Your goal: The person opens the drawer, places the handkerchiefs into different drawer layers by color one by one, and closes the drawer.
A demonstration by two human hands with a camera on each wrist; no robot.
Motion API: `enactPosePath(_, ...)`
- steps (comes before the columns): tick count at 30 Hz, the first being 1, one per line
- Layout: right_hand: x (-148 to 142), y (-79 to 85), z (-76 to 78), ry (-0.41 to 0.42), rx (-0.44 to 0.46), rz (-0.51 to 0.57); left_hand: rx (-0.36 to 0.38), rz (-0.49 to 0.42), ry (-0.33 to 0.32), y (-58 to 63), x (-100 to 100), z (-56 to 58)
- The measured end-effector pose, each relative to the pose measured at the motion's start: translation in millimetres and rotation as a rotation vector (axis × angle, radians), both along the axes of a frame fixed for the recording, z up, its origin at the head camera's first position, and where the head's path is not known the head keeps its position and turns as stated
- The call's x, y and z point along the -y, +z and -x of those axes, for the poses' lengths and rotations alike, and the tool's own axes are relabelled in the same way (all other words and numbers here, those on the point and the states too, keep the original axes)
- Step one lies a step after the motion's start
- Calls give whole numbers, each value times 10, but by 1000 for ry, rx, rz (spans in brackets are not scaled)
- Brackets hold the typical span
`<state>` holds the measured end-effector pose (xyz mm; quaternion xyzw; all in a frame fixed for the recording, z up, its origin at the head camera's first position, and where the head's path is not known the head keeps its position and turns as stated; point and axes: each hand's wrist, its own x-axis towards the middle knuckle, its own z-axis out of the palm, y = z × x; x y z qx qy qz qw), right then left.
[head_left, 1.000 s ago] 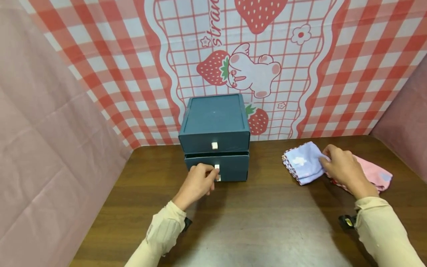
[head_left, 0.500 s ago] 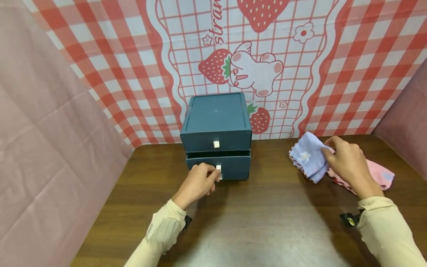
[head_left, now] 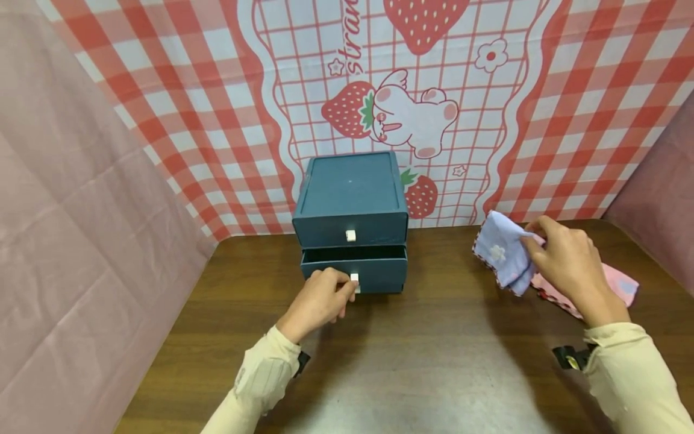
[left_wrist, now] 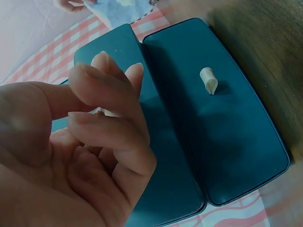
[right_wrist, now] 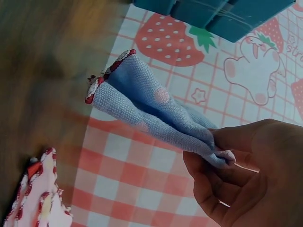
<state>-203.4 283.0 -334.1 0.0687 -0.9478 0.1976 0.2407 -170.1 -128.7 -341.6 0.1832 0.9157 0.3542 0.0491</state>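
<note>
A dark teal cabinet with two drawers stands against the back cloth. Its lower drawer is pulled out a little, showing a dark gap along the top. My left hand pinches that drawer's white knob between thumb and fingers. At the right, my right hand pinches a folded light-blue small towel with a white flower and a checked edge. The towel hangs in folds from the fingertips, raised off the table, as the right wrist view shows. A folded pink towel lies partly hidden under the right hand.
The closed upper drawer has its own white knob. Behind is a red-checked strawberry backdrop, with a pink side curtain at the left. The brown wooden table extends in front.
My right hand has lifted the blue towel from the table and moved slightly right, so it now hangs tilted. My left hand has drawn the lower drawer further out.
</note>
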Motion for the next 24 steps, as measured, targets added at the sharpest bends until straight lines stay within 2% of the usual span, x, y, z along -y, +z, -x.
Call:
enactPosePath(7,41,70,-38,3,-29,3,-76,64,21,13,-14,-2)
enactPosePath(16,99,156,-89,6,-55,-11,-61,104,30,46,-31,-33)
enactPosePath(24,163,216,-146,3,-80,-11,-10,146,47,93,-47,-76)
